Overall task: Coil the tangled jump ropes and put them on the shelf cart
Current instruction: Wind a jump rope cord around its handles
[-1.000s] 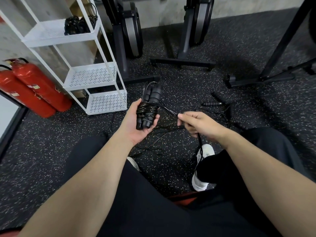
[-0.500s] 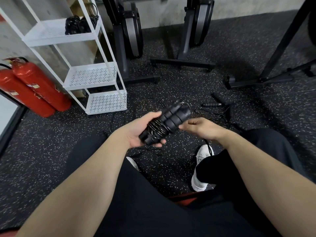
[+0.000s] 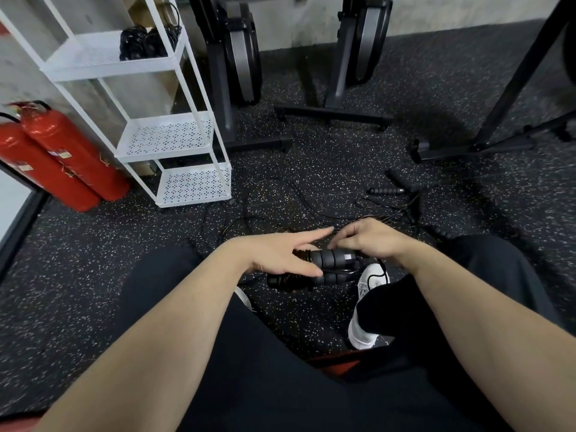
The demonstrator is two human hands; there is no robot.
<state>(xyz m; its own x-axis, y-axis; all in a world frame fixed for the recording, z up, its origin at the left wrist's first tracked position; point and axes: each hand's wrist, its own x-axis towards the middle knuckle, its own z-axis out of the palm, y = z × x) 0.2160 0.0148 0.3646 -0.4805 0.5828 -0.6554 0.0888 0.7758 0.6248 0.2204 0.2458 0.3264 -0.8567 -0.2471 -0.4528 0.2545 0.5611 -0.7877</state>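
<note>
Fingers (image 3: 314, 236) over rope bundle (image 3: 333, 258), grip unclear

Soft, even light from above, not too bright. No glare. Faint shadows on the floor (image 3: 343, 169) past the fingers (image 3: 314, 235), under the black machine stands (image 3: 333, 112). Sharp around the fingers; a little smeary far left of them, at the red fire extinguishers (image 3: 62, 157). Bent lines on the white shelf cart (image 3: 174, 141) and at every edge, like through a fish-eye.
</note>
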